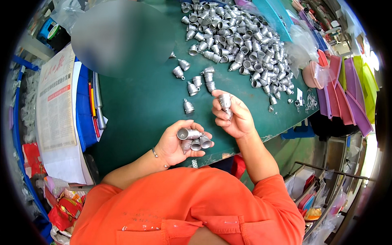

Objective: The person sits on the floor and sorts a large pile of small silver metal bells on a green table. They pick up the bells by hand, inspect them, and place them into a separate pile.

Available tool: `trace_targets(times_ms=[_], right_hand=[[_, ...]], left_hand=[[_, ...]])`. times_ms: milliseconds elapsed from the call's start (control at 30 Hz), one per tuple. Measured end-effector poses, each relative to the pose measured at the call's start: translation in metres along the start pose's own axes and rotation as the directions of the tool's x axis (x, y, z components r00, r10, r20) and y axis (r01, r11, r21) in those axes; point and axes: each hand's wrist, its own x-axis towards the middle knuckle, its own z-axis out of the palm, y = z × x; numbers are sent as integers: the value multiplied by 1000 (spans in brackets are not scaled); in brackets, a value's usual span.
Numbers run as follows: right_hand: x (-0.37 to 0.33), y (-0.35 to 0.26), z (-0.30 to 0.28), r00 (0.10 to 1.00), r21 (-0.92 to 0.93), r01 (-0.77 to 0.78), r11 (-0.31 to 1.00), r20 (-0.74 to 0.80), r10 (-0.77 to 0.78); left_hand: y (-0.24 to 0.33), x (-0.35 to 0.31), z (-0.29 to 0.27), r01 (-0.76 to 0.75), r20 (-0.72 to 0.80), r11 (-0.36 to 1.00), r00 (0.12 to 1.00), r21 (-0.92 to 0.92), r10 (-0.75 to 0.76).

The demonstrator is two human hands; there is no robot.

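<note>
Several small silver metal bells (188, 134) rest in my left hand (168, 143), which is cupped palm up near the table's front edge, with its fingers curled around them. A little farther off and to the right, my right hand (241, 118) pinches a silver bell (224, 100) between thumb and fingers. Another piece shows just below that bell, partly hidden by the fingers. Beyond my hands a few loose bells (188, 107) stand or lie on the green table (139, 106). A short row of bells (208, 76) lies just past my right fingertips.
A big heap of bells (245, 45) covers the table's far right. Small rings (311, 101) lie by the right edge, near plastic bags (302, 53) and coloured bins (339, 90). Newspaper (57, 98), a blue tray (83, 110) and pens (93, 104) are at left. A blurred oval hides the far left.
</note>
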Motion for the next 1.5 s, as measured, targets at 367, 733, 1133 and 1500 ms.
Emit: trace_targets(times_ms=[367, 733, 1133, 1500], right_hand=[[16, -19, -2, 952, -515, 185, 837, -118, -283], [42, -26, 11, 895, -886, -305, -350, -141, -424], [4, -17, -3, 941, -698, 242, 674, 1, -338], [11, -21, -9, 959, -105, 215, 971, -167, -231]], left_hand=[[0, 1, -2, 8, 31, 1000, 999, -23, -7], [0, -1, -1, 6, 16, 1000, 1000, -18, -6], [0, 0, -2, 2, 19, 1000, 1000, -7, -2], [-1, 1, -2, 5, 33, 1000, 999, -23, -5]])
